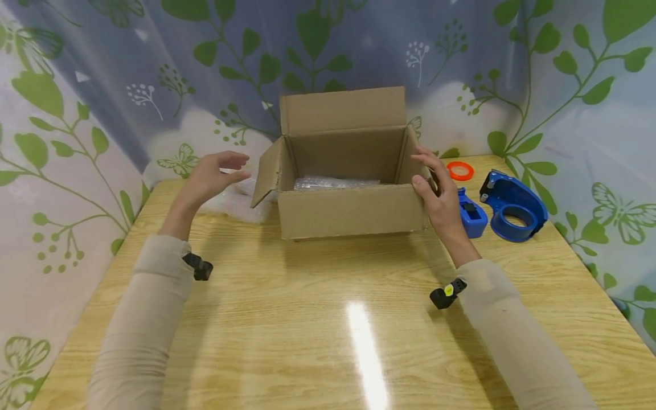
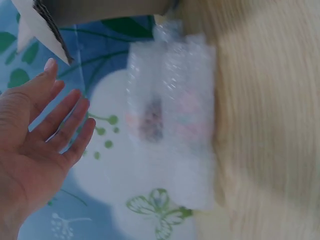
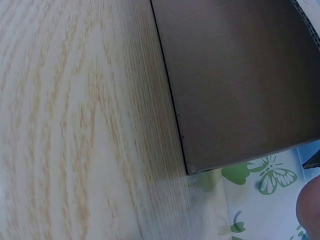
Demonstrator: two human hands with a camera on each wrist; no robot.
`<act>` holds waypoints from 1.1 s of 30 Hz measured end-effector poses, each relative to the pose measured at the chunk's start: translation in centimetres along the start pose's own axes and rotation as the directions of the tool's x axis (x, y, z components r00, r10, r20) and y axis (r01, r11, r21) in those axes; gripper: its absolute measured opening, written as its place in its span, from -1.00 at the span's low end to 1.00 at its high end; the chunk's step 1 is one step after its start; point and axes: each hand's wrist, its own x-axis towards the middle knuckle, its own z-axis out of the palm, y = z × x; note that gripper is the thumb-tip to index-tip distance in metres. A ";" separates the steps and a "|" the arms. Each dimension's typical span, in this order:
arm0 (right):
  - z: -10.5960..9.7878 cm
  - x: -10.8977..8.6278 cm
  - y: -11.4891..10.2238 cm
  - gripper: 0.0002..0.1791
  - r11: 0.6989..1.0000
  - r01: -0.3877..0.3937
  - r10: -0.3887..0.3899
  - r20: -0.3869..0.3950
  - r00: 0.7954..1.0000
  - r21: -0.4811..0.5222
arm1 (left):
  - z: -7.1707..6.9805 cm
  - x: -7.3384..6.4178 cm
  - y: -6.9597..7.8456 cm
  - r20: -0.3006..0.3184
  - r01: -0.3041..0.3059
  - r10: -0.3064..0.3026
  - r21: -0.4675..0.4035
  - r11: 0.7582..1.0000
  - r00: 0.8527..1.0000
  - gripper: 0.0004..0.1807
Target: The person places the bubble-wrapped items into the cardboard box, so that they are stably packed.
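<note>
An open cardboard box (image 1: pixel 353 212) stands near the back of the table, its back flap (image 1: pixel 343 111) raised and its left flap (image 1: pixel 267 172) slanting outward. Clear bubble wrap (image 1: pixel 333 182) shows inside it; whatever it covers is hidden. To the left of the box, my left hand (image 1: pixel 212 175) hovers with fingers apart, holding nothing. Bubble-wrapped packages (image 2: pixel 172 120) lie beyond that hand in the left wrist view. At the box's right edge is my right hand (image 1: pixel 439 196), fingers loosely bent; only its thumb tip (image 3: pixel 309 207) appears in the right wrist view.
Right of the box are an orange ring-shaped roll (image 1: pixel 460 171), a small blue dispenser (image 1: pixel 472 216) and a larger blue tape dispenser (image 1: pixel 517 208). A leaf-patterned curtain (image 1: pixel 359 51) hangs behind the wooden table (image 1: pixel 287 319).
</note>
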 end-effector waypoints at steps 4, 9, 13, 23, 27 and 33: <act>0.1 0.0 0.0 -0.54 1.000 0.000 0.000 0.003 1.000 0.004 | 0.0 -0.4 -1.3 -0.001 0.028 -0.028 -0.005 1.000 1.000 -0.44; 0.3 0.0 0.0 -0.54 1.000 0.007 -0.007 0.007 1.000 0.009 | 0.2 -0.8 -3.2 0.001 0.094 -0.094 0.030 0.995 0.996 -0.43; 0.4 -0.1 0.0 -0.55 1.000 -0.002 0.002 0.011 1.000 0.006 | 0.6 -1.2 -4.9 0.012 0.120 -0.121 0.055 0.991 0.993 -0.46; 0.3 -0.1 -0.4 -0.54 1.000 -0.009 0.009 0.007 1.000 0.009 | 1.1 -1.8 -7.4 0.116 0.190 -0.202 0.107 0.976 0.972 -0.40; 0.2 -0.1 -0.3 -0.54 1.000 -0.007 0.007 -0.002 1.000 0.006 | 1.0 -2.0 -7.4 0.125 0.180 -0.195 0.125 0.976 0.973 -0.40; 0.1 0.0 -0.2 -0.53 1.000 0.003 -0.003 -0.002 1.000 0.012 | 0.7 -2.3 -7.3 0.153 0.166 -0.188 0.144 0.976 0.970 -0.40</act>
